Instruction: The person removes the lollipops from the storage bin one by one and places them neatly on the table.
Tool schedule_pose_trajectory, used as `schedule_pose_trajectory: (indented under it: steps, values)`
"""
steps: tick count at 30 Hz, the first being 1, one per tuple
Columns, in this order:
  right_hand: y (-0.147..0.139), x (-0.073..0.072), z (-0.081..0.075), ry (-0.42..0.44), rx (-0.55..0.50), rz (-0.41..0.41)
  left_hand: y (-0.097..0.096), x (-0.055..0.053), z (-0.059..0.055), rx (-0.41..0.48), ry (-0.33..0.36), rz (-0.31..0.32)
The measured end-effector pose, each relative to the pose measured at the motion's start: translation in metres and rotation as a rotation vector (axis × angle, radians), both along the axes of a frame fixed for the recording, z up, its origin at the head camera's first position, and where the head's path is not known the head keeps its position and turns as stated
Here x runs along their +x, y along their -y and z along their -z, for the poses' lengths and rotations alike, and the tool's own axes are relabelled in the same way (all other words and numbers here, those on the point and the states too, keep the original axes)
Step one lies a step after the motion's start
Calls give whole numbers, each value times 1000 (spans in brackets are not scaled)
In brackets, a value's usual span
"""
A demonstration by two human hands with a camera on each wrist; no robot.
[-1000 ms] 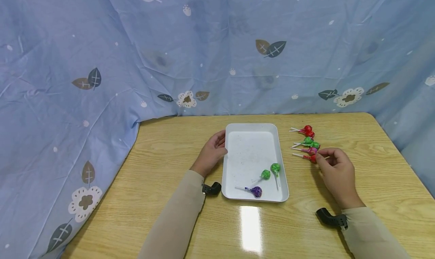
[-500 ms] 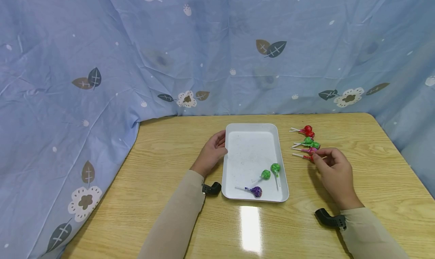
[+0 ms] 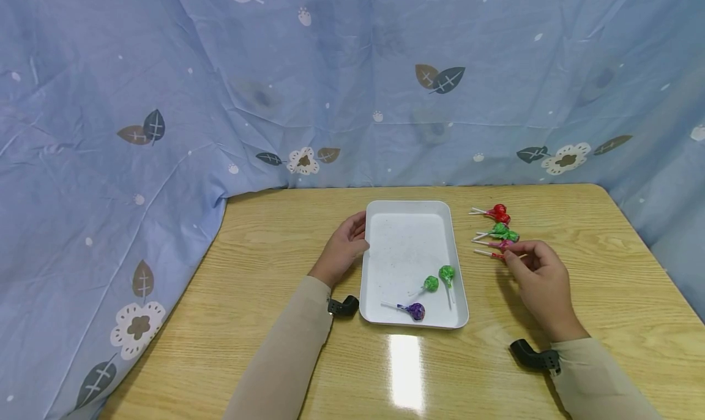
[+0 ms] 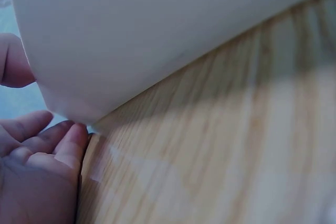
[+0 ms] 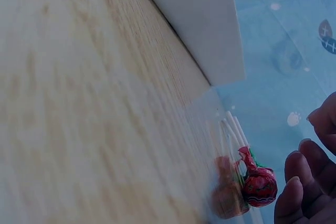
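Note:
In the head view my left hand (image 3: 341, 248) holds the left rim of a white tray (image 3: 407, 224), thumb over the edge and fingers along the outside. Inside the tray lie two green lollipops (image 3: 431, 283) and a purple lollipop (image 3: 415, 311). My right hand (image 3: 542, 282) hovers at the nearest red lollipop (image 3: 497, 256), its fingertips overlapping the candy head. The right wrist view shows a gap between its bent fingers (image 5: 291, 198) and a red-wrapped lollipop (image 5: 260, 186). A pink lollipop (image 3: 503, 245) lies just beyond.
Farther back in the same row are two green lollipops (image 3: 500, 228) and two red lollipops (image 3: 499, 209), sticks pointing left. A blue patterned curtain (image 3: 352, 101) hangs behind and left of the wooden table (image 3: 275, 224). Black wrist cameras (image 3: 534, 354) sit by both sleeves.
My right hand has shifted slightly left, covering more of the nearest red lollipop's head. The left hand, the tray and the lollipops stay where they were.

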State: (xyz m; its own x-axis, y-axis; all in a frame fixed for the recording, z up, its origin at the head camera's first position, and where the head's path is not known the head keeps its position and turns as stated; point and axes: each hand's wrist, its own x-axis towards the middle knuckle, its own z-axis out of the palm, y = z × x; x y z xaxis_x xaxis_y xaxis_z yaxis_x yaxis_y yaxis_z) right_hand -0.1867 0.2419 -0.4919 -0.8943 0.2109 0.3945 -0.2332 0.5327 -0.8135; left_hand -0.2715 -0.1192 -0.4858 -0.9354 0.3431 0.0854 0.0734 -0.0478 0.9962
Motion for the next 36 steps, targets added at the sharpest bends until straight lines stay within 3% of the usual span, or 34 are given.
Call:
schedule_pose_trajectory:
  steps: [4, 10, 36]
  values:
    - [0, 0, -1, -5, 9, -9, 2, 1, -2, 4, 8, 25]
    - [0, 1, 0, -6, 11, -17, 0, 0, 1, 3, 5, -4]
    - [4, 0, 0, 5, -11, -57, 2, -1, 1, -4, 6, 3]
